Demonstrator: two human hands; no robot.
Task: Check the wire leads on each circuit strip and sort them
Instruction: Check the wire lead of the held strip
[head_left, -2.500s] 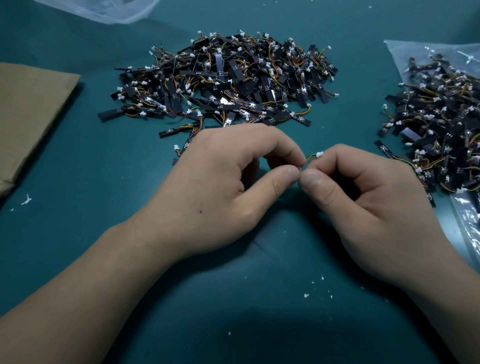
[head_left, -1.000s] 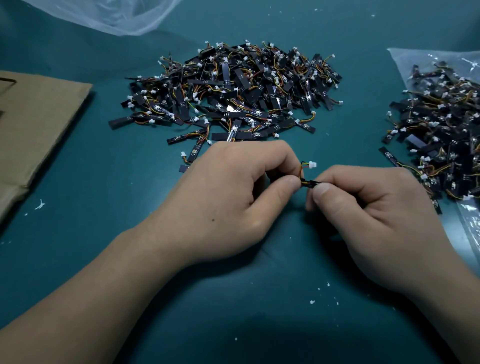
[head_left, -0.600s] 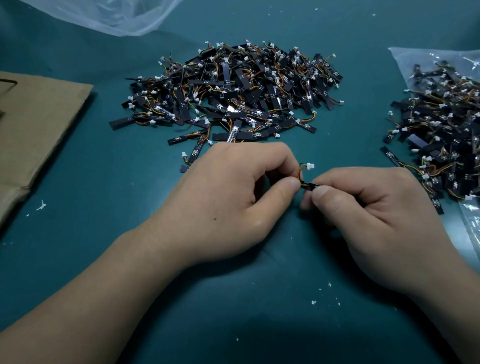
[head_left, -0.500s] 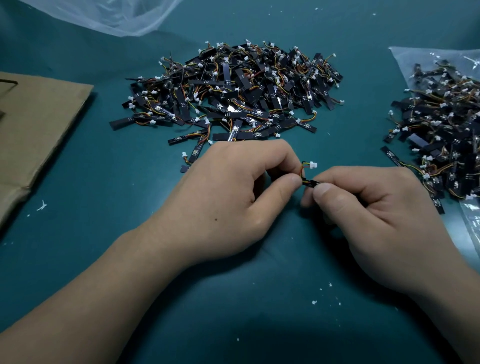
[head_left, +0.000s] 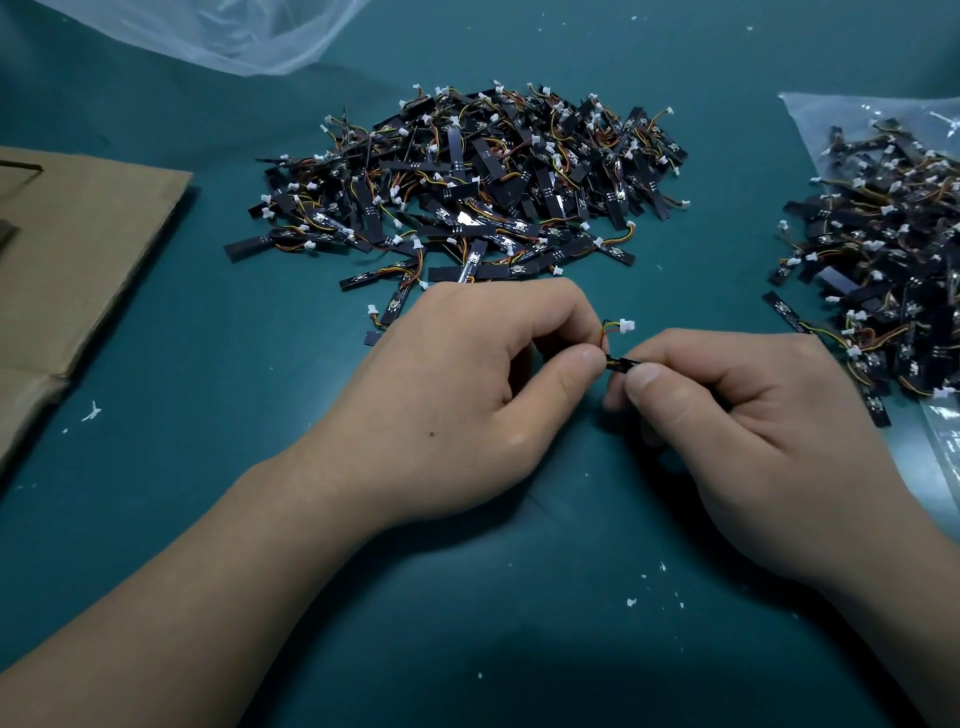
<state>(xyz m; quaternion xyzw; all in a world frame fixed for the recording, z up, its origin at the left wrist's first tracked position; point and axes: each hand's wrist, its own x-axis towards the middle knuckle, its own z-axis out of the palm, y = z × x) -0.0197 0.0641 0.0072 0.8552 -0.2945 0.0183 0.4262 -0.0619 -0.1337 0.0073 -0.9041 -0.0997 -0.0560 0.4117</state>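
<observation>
- Since 2.5 s ago the two thumbs, then tip to tip, have drawn slightly apart. A short black stretch of strip now shows between them, and the wires arch up above it. Over the last half second almost nothing has shifted.
- Two bare hands work near the middle of the teal mat (head_left: 208, 389). The left hand (head_left: 457, 395) and the right hand (head_left: 753, 415) both have curled fingers.
- One circuit strip (head_left: 618, 362) is held between them, just above the mat. The left thumb and forefinger pinch its left end, and the right thumb and forefinger pinch the rest, which the right hand hides.
- The strip is narrow, flat and black. Thin wire leads (head_left: 605, 332), yellow and orange, loop up from its left end to one small white connector (head_left: 627, 326), which hangs free just far of the thumbs.
- There are two heaps of like strips, each far too tangled to count. The far pile (head_left: 483, 176) lies beyond the hands, and the right pile (head_left: 883, 270) lies on a clear plastic bag (head_left: 810, 111).
- One sheet of brown cardboard (head_left: 67, 249) lies at the left edge, and one crumpled clear plastic sheet (head_left: 218, 31) lies at the far left.
- A few white crumbs (head_left: 631, 603) dot the near mat.
- The tiny pale marks on the strips are too small to read.
</observation>
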